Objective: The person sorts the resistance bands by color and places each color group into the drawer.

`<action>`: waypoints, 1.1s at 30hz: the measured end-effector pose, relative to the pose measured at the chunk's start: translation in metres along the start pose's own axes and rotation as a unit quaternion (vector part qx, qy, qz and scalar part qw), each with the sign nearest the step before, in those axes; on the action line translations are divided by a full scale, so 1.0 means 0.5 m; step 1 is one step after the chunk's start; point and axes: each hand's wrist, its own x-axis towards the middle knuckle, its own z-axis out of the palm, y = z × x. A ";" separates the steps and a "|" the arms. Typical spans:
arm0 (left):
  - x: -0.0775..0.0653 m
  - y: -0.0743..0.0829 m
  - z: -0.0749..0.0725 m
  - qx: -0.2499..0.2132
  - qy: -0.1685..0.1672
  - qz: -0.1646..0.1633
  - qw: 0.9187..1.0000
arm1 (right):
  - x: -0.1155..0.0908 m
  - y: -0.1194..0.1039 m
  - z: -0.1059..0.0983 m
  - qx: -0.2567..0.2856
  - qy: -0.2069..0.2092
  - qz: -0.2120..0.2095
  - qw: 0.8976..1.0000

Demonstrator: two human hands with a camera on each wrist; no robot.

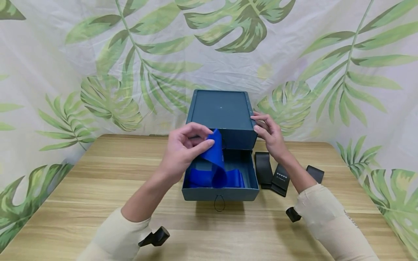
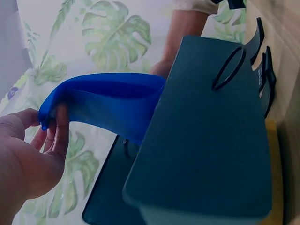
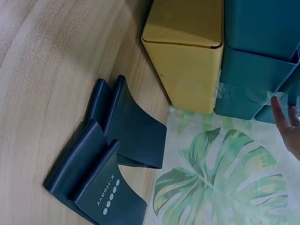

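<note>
My left hand pinches the end of a blue resistance band between thumb and fingers. In the head view the band rises out of a pulled-out dark teal drawer, and more blue band lies folded inside. The left wrist view shows the stretch of blue band bridging my left hand and the drawer. My right hand touches the upper right side of the drawer box with fairly straight fingers; the right wrist view shows only its fingers.
Black resistance bands lie folded right of the box; one band reads "X-Heavy". A further black band is partly behind the right forearm. A yellow lower section sits beneath the teal drawers. A cord loop hangs from the drawer front.
</note>
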 end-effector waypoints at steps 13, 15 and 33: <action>0.023 -0.034 0.048 0.038 -0.006 -0.003 0.999 | 0.002 0.003 0.000 -0.001 0.001 0.003 1.000; 0.026 -0.041 0.057 0.056 -0.015 -0.003 0.998 | 0.002 0.003 -0.001 -0.004 0.002 0.005 1.000; 0.040 -0.078 0.091 0.137 -0.104 -0.052 0.984 | 0.000 0.000 0.000 -0.006 0.006 0.012 1.000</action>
